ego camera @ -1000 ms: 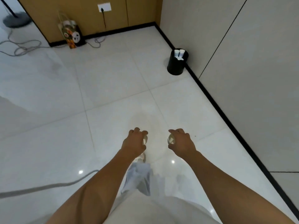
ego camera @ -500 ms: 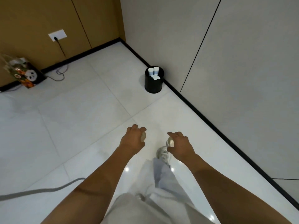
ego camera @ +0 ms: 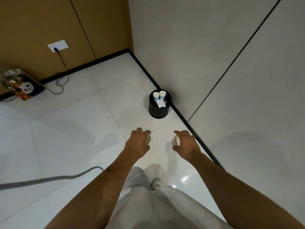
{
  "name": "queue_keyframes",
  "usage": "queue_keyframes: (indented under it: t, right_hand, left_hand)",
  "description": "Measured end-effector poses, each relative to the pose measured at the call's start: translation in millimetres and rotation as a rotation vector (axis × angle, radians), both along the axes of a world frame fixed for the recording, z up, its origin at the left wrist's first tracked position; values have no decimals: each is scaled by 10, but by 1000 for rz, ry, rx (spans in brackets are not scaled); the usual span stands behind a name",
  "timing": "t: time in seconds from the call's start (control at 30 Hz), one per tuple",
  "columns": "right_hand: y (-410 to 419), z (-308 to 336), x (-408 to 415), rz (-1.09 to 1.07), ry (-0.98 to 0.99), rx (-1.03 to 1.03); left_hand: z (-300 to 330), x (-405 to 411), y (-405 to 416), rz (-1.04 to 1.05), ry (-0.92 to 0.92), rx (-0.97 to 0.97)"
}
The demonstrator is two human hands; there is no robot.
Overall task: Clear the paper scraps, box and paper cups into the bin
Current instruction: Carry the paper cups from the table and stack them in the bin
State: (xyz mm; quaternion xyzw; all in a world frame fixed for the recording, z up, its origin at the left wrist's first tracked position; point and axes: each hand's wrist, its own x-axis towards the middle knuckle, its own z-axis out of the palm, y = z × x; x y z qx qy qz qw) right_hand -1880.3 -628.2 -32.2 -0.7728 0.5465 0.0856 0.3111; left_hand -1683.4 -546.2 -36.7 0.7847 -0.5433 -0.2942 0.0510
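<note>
Head view: no readable writing on bin.

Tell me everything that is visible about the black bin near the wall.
The black bin is a round, plain container that looks like plastic and has no lid. It stands upright on the white tiled floor, close to the black skirting of the grey wall. Inside it, two white paper cups stand side by side at the far rim, and a white paper scrap lies in front of them. Neither hand touches it.
</note>
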Motion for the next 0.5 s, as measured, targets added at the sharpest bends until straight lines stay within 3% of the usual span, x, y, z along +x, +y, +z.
queue_keyframes:
  t: [0.5]
  right_hand:
    - [-2906, -444, 1344, -14, -17, 52]
  left_hand:
    - [-401, 1246, -2913, 31, 50, 20]
